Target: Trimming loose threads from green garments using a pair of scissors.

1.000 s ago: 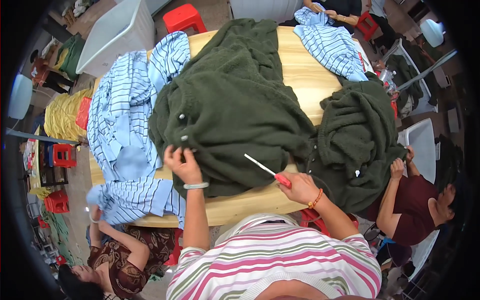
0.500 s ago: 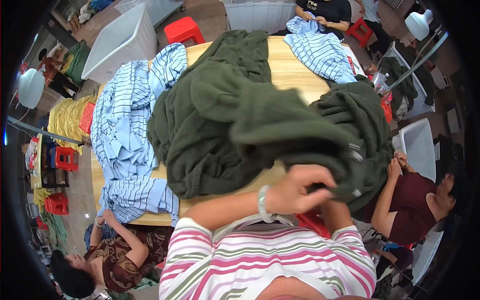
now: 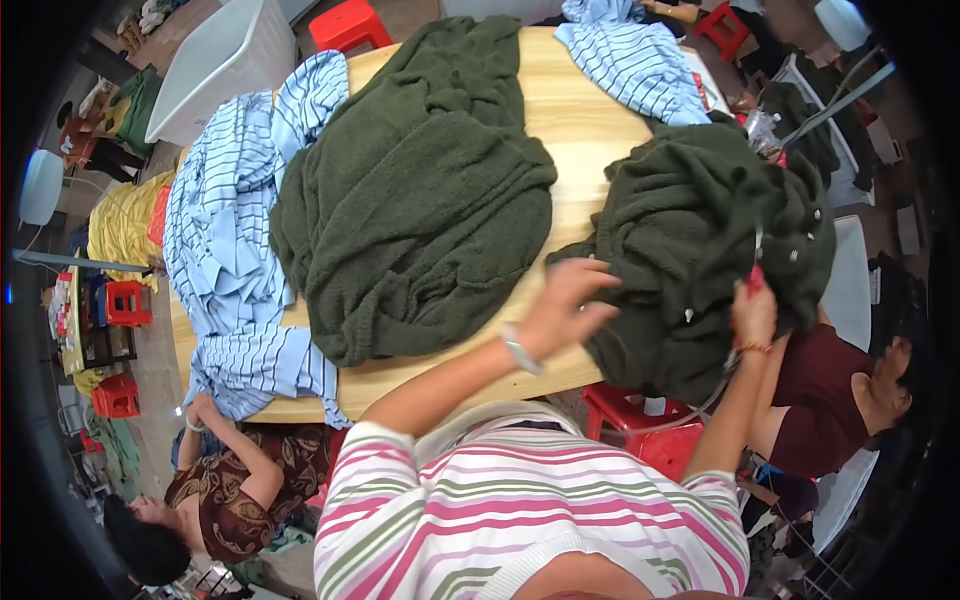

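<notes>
Left hand (image 3: 565, 310) against green fleece (image 3: 700, 240)

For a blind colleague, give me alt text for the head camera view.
Both hands, left hand and right hand, reach a dark green fleece garment at the right of a light wooden table; another green fleece pile and blue striped shirts lie left.

Green fleece garment (image 3: 700, 240) moved right onto pile; both hands followed.
</notes>
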Demonstrator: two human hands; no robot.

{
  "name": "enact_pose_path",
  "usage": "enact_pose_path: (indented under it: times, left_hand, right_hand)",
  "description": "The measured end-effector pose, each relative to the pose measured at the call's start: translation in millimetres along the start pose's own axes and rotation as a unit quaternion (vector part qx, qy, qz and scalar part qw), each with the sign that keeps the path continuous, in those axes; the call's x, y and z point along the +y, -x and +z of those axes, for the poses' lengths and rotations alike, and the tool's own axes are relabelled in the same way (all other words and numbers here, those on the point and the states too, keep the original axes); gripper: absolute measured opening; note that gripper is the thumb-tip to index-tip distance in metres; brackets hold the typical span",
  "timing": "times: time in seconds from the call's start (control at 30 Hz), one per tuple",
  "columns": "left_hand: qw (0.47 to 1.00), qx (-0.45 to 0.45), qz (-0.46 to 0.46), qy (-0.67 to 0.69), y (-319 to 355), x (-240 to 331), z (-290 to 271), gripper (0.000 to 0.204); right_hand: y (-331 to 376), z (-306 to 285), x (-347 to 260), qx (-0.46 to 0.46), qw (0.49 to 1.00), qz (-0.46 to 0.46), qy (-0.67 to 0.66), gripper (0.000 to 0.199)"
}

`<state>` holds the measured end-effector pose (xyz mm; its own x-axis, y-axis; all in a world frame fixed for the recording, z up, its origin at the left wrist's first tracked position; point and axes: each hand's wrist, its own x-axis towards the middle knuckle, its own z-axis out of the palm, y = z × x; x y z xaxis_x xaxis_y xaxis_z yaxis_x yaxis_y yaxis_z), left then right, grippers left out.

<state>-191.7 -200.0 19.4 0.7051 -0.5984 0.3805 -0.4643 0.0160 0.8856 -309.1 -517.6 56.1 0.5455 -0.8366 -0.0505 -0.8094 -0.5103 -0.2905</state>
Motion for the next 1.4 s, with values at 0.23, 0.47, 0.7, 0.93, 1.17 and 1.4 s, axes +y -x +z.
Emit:
enact_pose_path:
  times: [0.23,0.47,0.7,0.93,1.17,1.4]
  left_hand:
    - [0.789,0.189,-0.269,-0.520,152.3,-119.7,-156.0,0.045]
    - [0.851,-0.067,-0.511,0.103,197.7,-45.2,-206.2,0.027]
    - [0.878,-0.004,-0.467,-0.102,285.0,-56.0,-139.4,0.039]
    - [0.914,0.227,-0.303,-0.146,197.8,-86.1,-76.6,0.050]
    - [0.879,0.294,-0.368,0.070,149.9,-143.2,-68.1,0.029]
    - [0.940,0.171,-0.276,-0.107,157.7,-138.3,-9.8,0.020]
  right_hand:
    - [128.9,80.5,-74.9,-0.203,0.961,-0.179,-0.062,0.045]
    - [147.8,115.0,-130.7,-0.304,0.889,-0.341,-0.007,0.044]
    - [166.7,136.8,-148.2,-0.357,0.843,-0.400,0.038,0.039]
    - [175.1,130.2,-149.0,-0.374,0.818,-0.433,0.062,0.038]
    - [180.8,109.7,-138.3,-0.366,0.821,-0.435,0.049,0.038]
    - [176.7,85.2,-106.4,-0.345,0.852,-0.389,0.065,0.035]
